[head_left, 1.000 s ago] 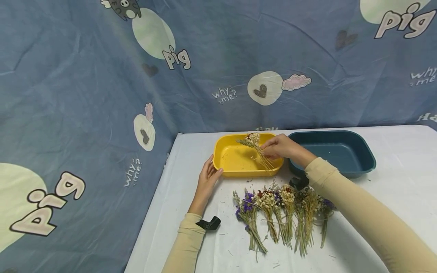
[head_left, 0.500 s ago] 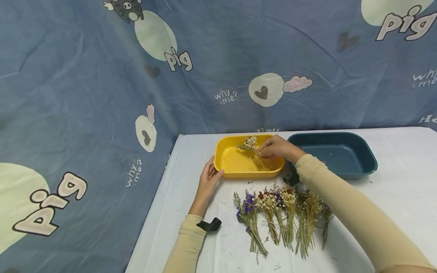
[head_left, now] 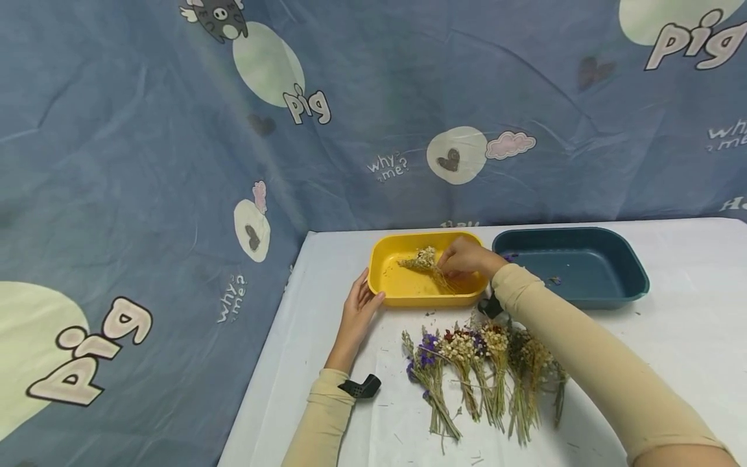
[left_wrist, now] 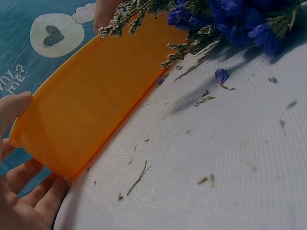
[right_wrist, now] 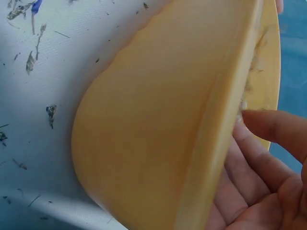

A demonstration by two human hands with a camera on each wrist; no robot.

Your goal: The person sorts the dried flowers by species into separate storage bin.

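My right hand (head_left: 463, 257) reaches into the yellow basin (head_left: 385, 299) and pinches a small bunch of dried flowers (head_left: 424, 258) by its stems. The cream flower heads point left, low inside the basin. In the right wrist view the thumb and forefinger (right_wrist: 268, 129) meet just past the rim, and the basin wall hides most of the stems. My left hand (head_left: 357, 311) holds the basin at its near left corner. In the left wrist view the thumb (left_wrist: 17, 108) lies at the rim, with the other fingers spread around the end wall below.
Several bunches of dried flowers (head_left: 465, 350), purple, cream and straw-coloured, lie side by side on the white table (head_left: 315, 311) in front of the basin. A dark teal basin (head_left: 633, 285) stands at the right with small bits inside. Loose stem scraps dot the cloth.
My right hand has moved down and slightly left with the bunch, which now lies lower in the yellow basin. The left hand stays at the basin's corner.
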